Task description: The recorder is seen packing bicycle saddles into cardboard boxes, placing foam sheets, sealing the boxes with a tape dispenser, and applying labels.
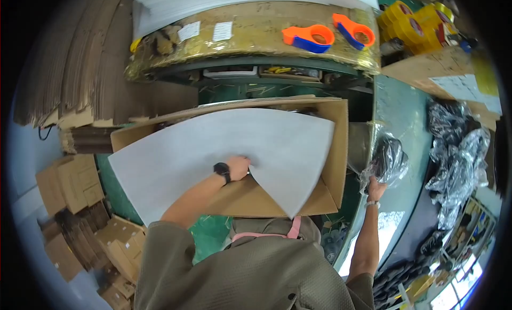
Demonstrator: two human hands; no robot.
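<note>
From far off, I use the big cardboard box [339,160] as the middle of my clock. A white sheet [213,134] covers a lot of its open top and sticks out past it at 8 o'clock. My left hand [237,167] is near the middle, and its fingers look curled around the near edge of the sheet, though I can't see every fingertip. At 3 o'clock, my right hand [376,189] grips a black bundle in clear plastic [390,155], down at its low end. The bundle is by the left side of the green desk [402,99]; I can't tell if it rests there or hangs just above. More shiny wrapped bundles [453,134] lie farther out at 3 o'clock, and two orange and blue tape cutters [306,39] sit at 1 o'clock. I think the step now is a two-hand one: one side holds the sheet while the other holds the bundle. To me, the next move calls for a snug grip, because the plastic looks slippery, and a soft pull on the sheet, because it could crease or slide.
</note>
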